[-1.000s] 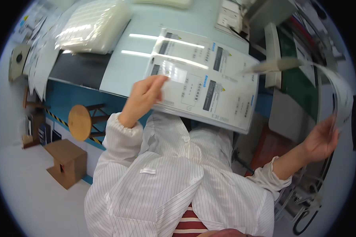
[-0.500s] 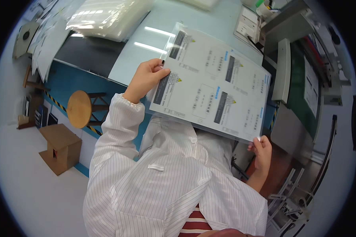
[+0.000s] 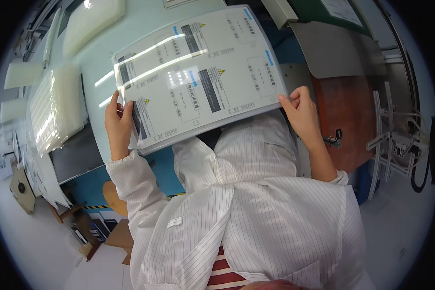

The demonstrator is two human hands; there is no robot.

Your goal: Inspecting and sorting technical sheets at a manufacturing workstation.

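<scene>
A large, glossy, clear sheet printed with repeated label panels (image 3: 198,116) spans the space between my hands, over my lap and the near edge of the glass-topped table. Dark blocks, blue lettering and yellow triangles repeat across it. My left hand (image 3: 118,123) pinches its left edge between thumb and fingers. At the near right corner my right hand (image 3: 299,111) grips it, thumb on top. Bright light streaks reflect off the sheet. Whether it is one sheet or a thin stack I cannot tell.
Stacks of clear plastic sheets (image 3: 58,108) lie on the pale table (image 3: 94,58) at left. To the right are a grey metal machine plate (image 3: 338,50), a reddish-brown panel (image 3: 345,121) and an aluminium frame (image 3: 382,140). A wooden stool (image 3: 113,197) and cardboard box (image 3: 120,238) stand below left.
My view has swung to the right. The printed sheet has turned to lie more level, its right end raised, and both hands still hold it.
</scene>
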